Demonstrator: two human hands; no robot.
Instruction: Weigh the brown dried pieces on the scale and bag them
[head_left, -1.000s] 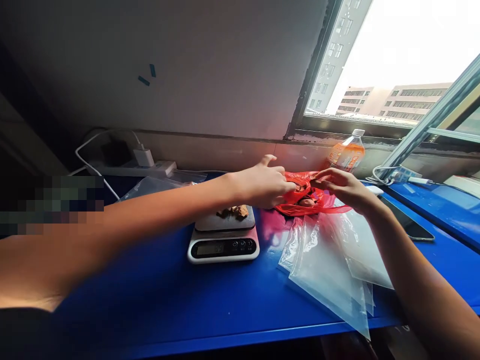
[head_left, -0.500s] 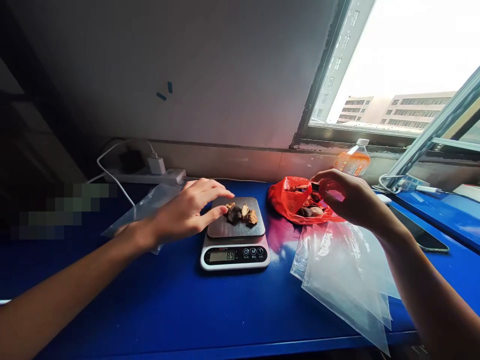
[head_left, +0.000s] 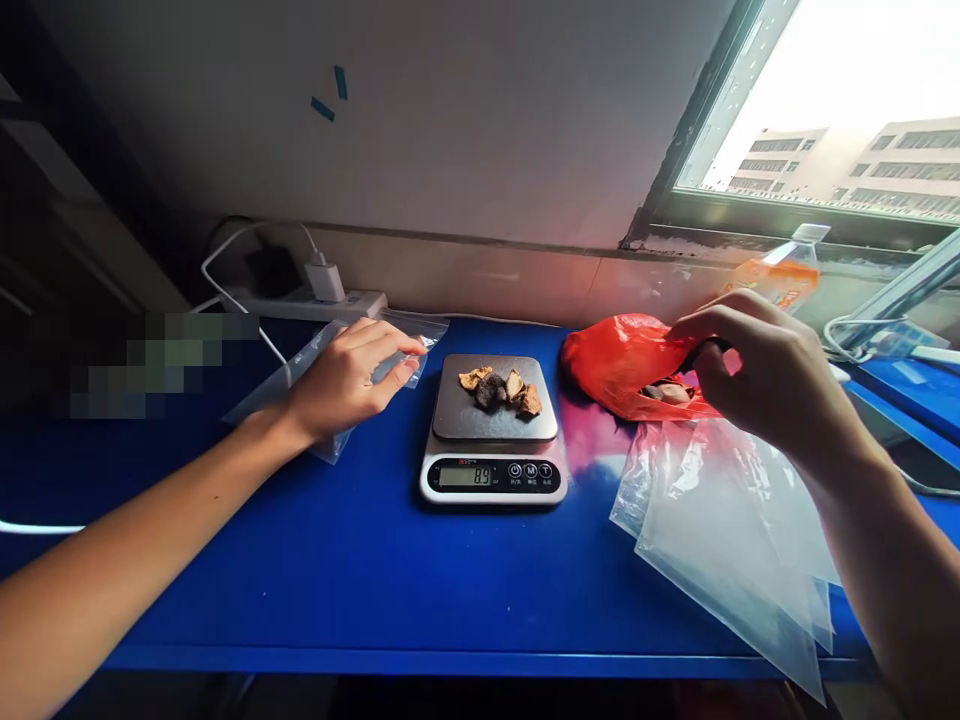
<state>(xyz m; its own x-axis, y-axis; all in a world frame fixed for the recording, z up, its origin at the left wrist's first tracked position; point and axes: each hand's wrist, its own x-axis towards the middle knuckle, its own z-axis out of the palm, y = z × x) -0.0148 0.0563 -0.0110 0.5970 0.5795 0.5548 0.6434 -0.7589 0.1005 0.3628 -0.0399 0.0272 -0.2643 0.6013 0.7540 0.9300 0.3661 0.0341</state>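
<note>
A kitchen scale (head_left: 491,480) with a lit display stands in the middle, several dried, wrinkled brown and dark pieces (head_left: 491,390) lying on its metal plate. Left of the plate, my left hand (head_left: 356,375) hovers with fingers stretched and the thumb apart, holding nothing. Beneath it lies a clear zip bag (head_left: 424,335). My right hand (head_left: 757,355) is at the mouth of a red plastic bag (head_left: 619,365), thumb and forefinger pinched on a dark dried piece (head_left: 705,352). More dried pieces (head_left: 667,392) show inside the red bag.
Several clear plastic bags (head_left: 720,530) lie fanned out below the red bag. An orange drink bottle (head_left: 784,270) stands by the window. A white charger (head_left: 324,278) sits in a power strip (head_left: 360,303) at the back, its cable looping left. The blue table (head_left: 375,580) has a front edge.
My left hand has drawn back leftward from the pieces on the scale. My right hand stays at the red bag, whose near side now stands higher over its contents. The view has tilted down.
</note>
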